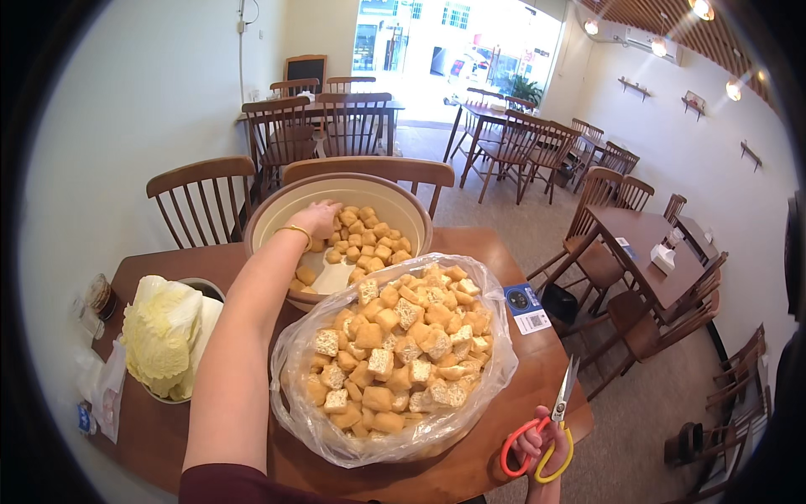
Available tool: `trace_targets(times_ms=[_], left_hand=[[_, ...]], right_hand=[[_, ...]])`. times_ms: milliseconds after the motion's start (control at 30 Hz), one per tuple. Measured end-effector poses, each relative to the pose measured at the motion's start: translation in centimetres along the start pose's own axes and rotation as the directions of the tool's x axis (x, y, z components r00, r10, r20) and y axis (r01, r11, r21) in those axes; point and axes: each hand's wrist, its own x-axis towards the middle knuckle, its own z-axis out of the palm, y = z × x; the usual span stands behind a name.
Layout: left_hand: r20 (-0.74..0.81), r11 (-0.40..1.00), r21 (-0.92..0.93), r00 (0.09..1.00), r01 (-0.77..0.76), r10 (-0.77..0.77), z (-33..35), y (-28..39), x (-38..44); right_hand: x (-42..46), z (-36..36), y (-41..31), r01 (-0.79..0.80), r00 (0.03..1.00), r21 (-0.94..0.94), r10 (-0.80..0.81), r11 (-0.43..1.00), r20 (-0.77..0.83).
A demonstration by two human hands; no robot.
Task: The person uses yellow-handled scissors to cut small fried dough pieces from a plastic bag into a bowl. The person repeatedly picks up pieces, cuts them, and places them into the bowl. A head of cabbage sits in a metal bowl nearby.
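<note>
My left hand (318,218) reaches into a large round tub (286,198) and touches the uncut tofu puffs (365,236) heaped inside; its fingertips are partly hidden, so whether it grips one cannot be told. In my right hand (540,444), at the table's near right edge, is a pair of scissors (560,403) with one red and one yellow handle, blades pointing up and away. Between my arms sits a clear plastic bag (293,403), its mouth spread wide. It is full of tofu puffs (390,359), many of them cut open to show a pale spongy inside.
Napa cabbage leaves (160,334) fill a metal bowl (211,286) on the left of the wooden table (157,441). Glass jars (101,296) and a plastic packet (110,390) stand by the wall. A printed card (527,309) lies right of the bag. Chairs (201,195) and other tables surround.
</note>
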Motion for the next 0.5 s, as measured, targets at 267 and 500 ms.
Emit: trace_targets(times_ms=[267, 500], left_hand=[[0.5, 0.922, -0.294, 0.863, 0.252, -0.076, -9.1, -0.8, -2.9], [0.388, 0.937, -0.283, 0.918, 0.207, -0.085, -6.4, -1.5, -4.0]], right_hand=[[0.0, 0.0, 0.2, 0.0, 1.0, 0.046, 0.001, 0.999, -0.02], [0.1, -0.1, 0.1, -0.004, 1.0, 0.058, 0.004, 0.998, -0.006]])
